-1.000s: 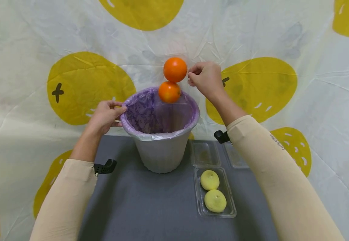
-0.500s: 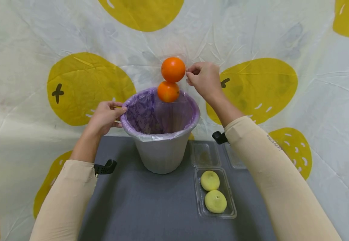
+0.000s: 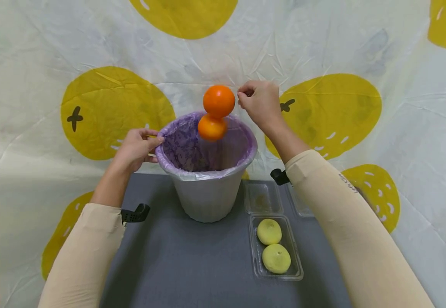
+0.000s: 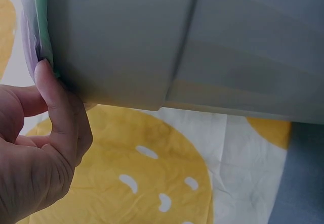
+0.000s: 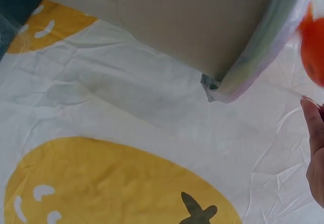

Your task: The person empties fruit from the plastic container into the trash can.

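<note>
My left hand [image 3: 136,147] pinches the left rim of a pale grey trash bin [image 3: 205,199] lined with a purple bag [image 3: 180,147]. In the left wrist view its fingertips lie against the bag-covered rim. Above the bin's mouth, my right hand [image 3: 261,102] pinches the edge of a clear plastic tray, which is barely visible. Two oranges, an upper one [image 3: 219,101] and a lower, blurred one [image 3: 212,127], appear over the bin opening, left of that hand. Whether they still touch the tray I cannot tell. In the right wrist view, one blurred orange [image 5: 314,52] shows above the fingertips.
Right of the bin, a clear tray [image 3: 259,267] on the grey table [image 3: 192,273] holds two yellow-green round fruits [image 3: 273,246]. Behind it lie two more clear trays, one [image 3: 263,199] beside the bin, the other [image 3: 299,205] partly hidden by the right sleeve. A patterned sheet [image 3: 34,107] hangs behind.
Both oranges have dropped lower and slightly left, the lower one now blurred. The right hand has shifted slightly left, still pinching at the tray's edge. My left hand stays on the bin rim.
</note>
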Tool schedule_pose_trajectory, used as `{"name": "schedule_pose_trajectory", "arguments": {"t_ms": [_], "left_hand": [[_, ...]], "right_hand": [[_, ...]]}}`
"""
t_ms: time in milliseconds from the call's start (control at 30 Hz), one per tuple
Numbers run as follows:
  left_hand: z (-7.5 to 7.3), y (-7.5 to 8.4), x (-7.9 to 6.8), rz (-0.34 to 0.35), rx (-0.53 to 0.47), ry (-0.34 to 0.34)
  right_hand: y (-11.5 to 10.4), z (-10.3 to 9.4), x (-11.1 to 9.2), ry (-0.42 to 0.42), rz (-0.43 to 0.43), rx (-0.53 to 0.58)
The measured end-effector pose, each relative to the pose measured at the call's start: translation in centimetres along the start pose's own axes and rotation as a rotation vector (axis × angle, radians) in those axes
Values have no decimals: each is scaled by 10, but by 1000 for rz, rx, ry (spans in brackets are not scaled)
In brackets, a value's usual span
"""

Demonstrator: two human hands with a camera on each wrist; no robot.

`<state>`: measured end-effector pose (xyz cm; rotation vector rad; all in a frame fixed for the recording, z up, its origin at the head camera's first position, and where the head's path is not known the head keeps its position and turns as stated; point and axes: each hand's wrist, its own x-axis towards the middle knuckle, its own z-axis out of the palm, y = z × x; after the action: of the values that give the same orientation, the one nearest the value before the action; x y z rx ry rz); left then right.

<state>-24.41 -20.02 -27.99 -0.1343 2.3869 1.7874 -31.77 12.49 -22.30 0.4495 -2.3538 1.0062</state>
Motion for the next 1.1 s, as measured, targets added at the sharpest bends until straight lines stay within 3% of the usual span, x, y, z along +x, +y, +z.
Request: {"name": "schedule_pose_trajectory", "arguments": {"t_ms": [300,567,733,1000,1100], "left_hand": [[0,-1,0,-7,-1,0],[1,1,0,-15,2,8],[0,1,2,-13,-5,11],[-1,2,4,-16,5,24],[-1,2,6,-12,1,22]], "right_hand": [[1,2,-1,3,-16,-16],[6,-7,-2,13,63,50],[15,-19,-4,4,135,164],[25,-45,-7,-18,263,490],[28,-58,-8,-7,298,545]]}}
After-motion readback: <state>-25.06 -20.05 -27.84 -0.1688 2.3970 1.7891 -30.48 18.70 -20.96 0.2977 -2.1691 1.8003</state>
